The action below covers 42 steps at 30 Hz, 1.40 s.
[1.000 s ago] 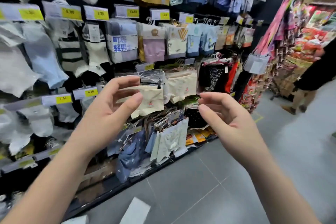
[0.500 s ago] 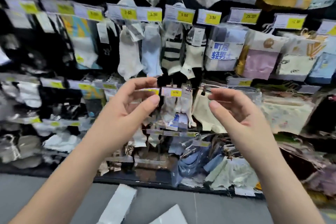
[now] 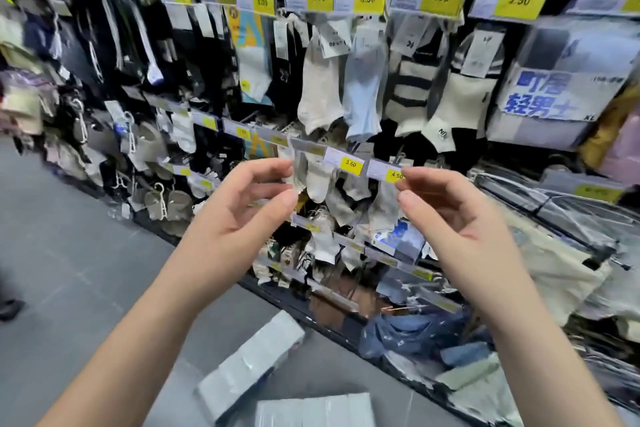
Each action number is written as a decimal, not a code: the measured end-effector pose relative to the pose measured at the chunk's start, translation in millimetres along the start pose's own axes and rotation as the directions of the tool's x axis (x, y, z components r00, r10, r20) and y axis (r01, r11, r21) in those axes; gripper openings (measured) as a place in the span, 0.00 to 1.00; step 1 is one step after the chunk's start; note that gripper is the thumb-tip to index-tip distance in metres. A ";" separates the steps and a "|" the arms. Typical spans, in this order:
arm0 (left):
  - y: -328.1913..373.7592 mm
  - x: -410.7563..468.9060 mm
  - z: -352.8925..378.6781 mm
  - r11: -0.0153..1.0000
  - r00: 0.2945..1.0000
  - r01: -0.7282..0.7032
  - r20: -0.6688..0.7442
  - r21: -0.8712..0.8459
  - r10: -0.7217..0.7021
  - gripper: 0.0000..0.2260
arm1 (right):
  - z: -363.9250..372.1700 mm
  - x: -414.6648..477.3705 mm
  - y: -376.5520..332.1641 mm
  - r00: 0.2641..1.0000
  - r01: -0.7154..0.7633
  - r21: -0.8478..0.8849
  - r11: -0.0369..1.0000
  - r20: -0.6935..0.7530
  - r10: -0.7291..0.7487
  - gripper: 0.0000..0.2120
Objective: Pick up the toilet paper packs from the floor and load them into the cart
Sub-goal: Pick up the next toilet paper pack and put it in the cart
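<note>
**A:** What do the grips have hold of?

**B:** Nothing. The left grip [image 3: 239,213] and right grip [image 3: 453,218] are raised side by side with their palms turned toward each other. On each, the fingers are loosely curled and the thumb stands apart from the forefinger. There is a gap between the two.

**A:** And the packs?

**B:** On the floor [image 3: 69,253], well below both grips. The first pack [image 3: 249,364] lies tilted beneath the left grip, near the foot of the rack [image 3: 277,295]. The second pack [image 3: 315,409] lies beneath the gap between the grips, cut off by the lower edge. I cannot tell whether the two touch.

**A:** Beyond the grips?

**B:** Hanging socks [image 3: 320,87], and a yellow 3.50 tag [image 3: 350,164] just above the gap.
</note>
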<state>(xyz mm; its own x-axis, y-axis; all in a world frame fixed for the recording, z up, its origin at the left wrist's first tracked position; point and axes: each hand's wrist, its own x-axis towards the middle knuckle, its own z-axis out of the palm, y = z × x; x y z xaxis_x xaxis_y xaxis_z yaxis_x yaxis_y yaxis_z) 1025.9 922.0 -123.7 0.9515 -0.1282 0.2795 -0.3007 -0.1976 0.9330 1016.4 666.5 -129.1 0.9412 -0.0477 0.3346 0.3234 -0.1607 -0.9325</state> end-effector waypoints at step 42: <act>-693.4 -250.6 109.0 0.559 0.589 0.807 -0.198 0.193 -0.783 0.20 | 99.5 -253.4 691.6 0.565 -0.788 -0.258 0.559 0.057 0.823 0.11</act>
<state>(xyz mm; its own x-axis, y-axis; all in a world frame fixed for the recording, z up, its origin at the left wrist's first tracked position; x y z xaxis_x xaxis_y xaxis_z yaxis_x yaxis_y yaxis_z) 989.0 985.2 -865.4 0.8092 0.2717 -0.5210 0.5873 -0.4010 0.7030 1011.3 665.5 -872.3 0.8034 -0.1029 -0.5865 -0.5865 -0.3069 -0.7496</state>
